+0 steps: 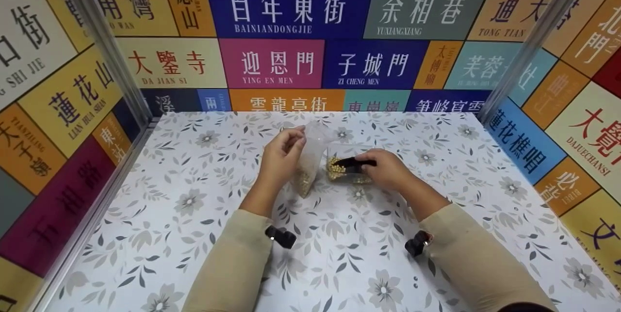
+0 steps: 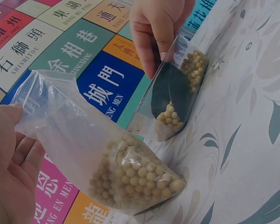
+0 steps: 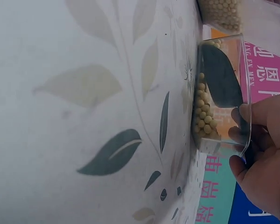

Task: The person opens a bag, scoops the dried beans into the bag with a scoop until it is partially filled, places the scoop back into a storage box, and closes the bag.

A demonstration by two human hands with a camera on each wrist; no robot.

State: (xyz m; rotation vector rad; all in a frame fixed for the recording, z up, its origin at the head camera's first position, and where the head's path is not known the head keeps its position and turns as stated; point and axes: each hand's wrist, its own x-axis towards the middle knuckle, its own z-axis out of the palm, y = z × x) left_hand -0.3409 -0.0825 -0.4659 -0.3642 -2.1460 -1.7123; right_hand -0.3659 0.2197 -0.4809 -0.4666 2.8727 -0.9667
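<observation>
Closest to the camera you've got two tan sleeves point(image 1: 228, 258) over a floral-print bench point(image 1: 339, 278). Past those, the left hand point(image 1: 282, 152) has its grip pinching the top edge of a clear plastic bag point(image 2: 74, 126), pale round beans point(image 2: 144, 179) pooled in the bottom. Just beside it, the right hand's point(image 1: 385, 170) grip is pinched on a black scoop point(image 3: 221, 77), blade inside a clear box point(image 3: 221, 148) that's got beans too. Way back, colorful sign-print wall point(image 1: 296, 6).
</observation>
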